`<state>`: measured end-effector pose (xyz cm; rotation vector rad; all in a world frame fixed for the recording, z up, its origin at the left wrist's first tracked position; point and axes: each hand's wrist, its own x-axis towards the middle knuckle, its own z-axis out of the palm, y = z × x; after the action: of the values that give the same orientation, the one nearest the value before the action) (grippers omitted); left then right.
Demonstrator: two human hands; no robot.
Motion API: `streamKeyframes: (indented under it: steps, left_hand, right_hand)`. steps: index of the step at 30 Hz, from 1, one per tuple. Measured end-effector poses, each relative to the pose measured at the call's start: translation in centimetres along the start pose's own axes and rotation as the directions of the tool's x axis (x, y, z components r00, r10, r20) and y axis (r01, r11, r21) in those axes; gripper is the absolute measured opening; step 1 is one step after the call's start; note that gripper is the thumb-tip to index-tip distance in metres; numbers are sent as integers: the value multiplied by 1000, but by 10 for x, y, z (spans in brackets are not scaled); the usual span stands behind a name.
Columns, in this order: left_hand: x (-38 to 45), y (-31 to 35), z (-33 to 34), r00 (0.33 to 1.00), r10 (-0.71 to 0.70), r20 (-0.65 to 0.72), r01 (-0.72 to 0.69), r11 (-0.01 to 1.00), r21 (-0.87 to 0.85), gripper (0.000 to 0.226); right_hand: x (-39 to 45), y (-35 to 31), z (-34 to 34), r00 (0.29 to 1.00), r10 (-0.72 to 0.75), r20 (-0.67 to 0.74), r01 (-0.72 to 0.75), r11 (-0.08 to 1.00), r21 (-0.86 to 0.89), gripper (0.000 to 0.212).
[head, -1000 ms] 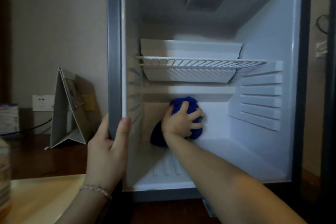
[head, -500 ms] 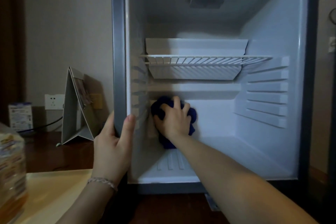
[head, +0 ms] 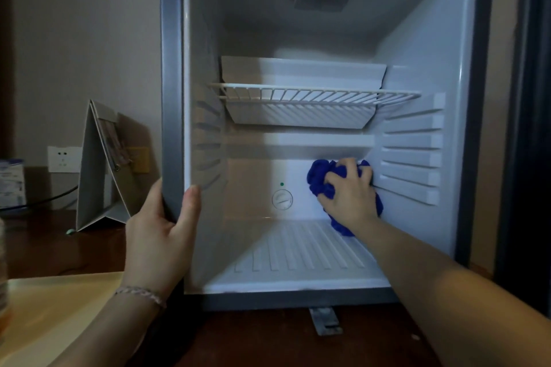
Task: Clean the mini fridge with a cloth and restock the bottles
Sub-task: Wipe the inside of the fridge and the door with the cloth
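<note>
1. We see the open white-lined mini fridge with a grey frame (head: 171, 74) filling the view, its white wire shelf (head: 313, 95) spanning the middle.
2. Our right hand (head: 350, 197) is deep inside at about 4 o'clock of the cavity, fingers curled over a bunched bright blue cloth (head: 320, 179) and pressing it against the back wall, just beside the ribbed right wall.
3. At 9 o'clock from the cloth we note a round dial (head: 282, 199) on the back wall, with a small green dot above it.
4. Our left hand (head: 162, 235), a braided bracelet at its wrist, grips the fridge's left frame edge at 8 o'clock, thumb inside and fingers wrapped outside.
5. At 9 o'clock of the fridge, a folded grey card stand (head: 95, 170) sits on the dark wooden surface (head: 38, 244), near a white wall socket (head: 62, 159).
</note>
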<state>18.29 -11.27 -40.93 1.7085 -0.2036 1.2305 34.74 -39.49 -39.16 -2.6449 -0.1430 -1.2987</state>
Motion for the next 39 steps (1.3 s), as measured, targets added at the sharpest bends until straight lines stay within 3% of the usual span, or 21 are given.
streamKeyframes:
  steps: [3, 5, 8, 11, 15, 18, 21, 29, 36, 39]
  left_hand:
    - [-2, 3, 3, 1000, 8, -20, -8, 1000, 4, 43]
    - [-1, 1, 5, 999, 10, -31, -9, 1000, 16, 34]
    - [2, -3, 3, 999, 21, -24, -20, 999, 36, 24]
    - [0, -5, 3, 1000, 27, -5, -27, 998, 56, 25]
    - [4, -6, 1, 998, 55, -24, -53, 996, 76, 20]
    - [6, -9, -1, 998, 51, -24, -49, 996, 74, 20]
    - [5, -8, -3, 998, 62, -31, -59, 994, 95, 24]
    - [4, -6, -4, 998, 53, -20, -51, 995, 82, 19]
    - [2, -3, -3, 998, 53, -14, -53, 998, 46, 19]
    - [0, -3, 2, 998, 55, -29, -53, 998, 46, 16]
  right_hand:
    - [-2, -22, 3, 992, 127, -25, -125, 989, 83, 33]
    - [-2, -40, 4, 994, 109, -26, -107, 991, 83, 34]
    - [1, -84, 7, 994, -108, -30, 110, 992, 61, 30]
    - [1, -141, 18, 933, -361, 2, 360, 932, 40, 31]
    - [5, -156, 27, 921, -389, -34, 390, 920, 37, 28]
    - [4, -136, 30, 846, -530, 60, 531, 847, -1, 25]
    - [-1, -128, 24, 821, -555, 133, 558, 830, 16, 25]
    - [-7, -80, 11, 883, -403, 240, 408, 913, 31, 16]
    - [-8, 5, -6, 948, -25, 317, 1, 997, 74, 23]
    - [-9, 18, -9, 952, 7, 307, -31, 997, 74, 23]
